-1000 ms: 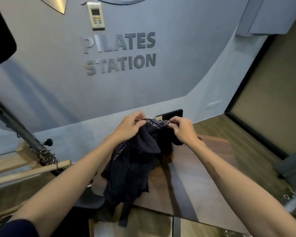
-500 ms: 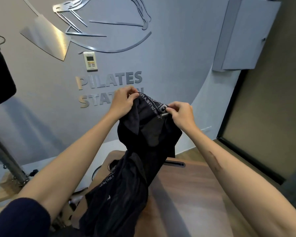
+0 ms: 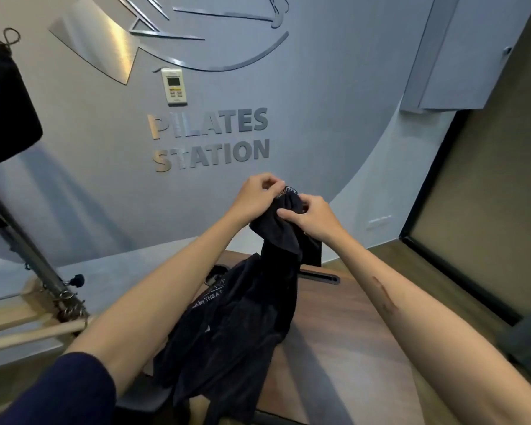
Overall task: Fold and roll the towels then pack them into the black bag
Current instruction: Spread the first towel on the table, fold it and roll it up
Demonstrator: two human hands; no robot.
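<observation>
Left hand point(image 3: 255, 199), right hand point(image 3: 311, 217) pinch towel point(image 3: 246, 314) top | risk: bunched hem slips | tail snags table point(image 3: 350, 348) at 6 o'clock

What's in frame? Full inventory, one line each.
towel: 1, black with white lettering, held up at its top, rest draped on the table
table: 1, brown wood, below the hands
sign: 1, silver letters, wall
controller: 1, white, wall above sign
cabinet: 1, grey, top right
pole: 1, metal, left
dowel: 1, wood, lower left
left hand: grips towel top
right hand: grips towel top
</observation>
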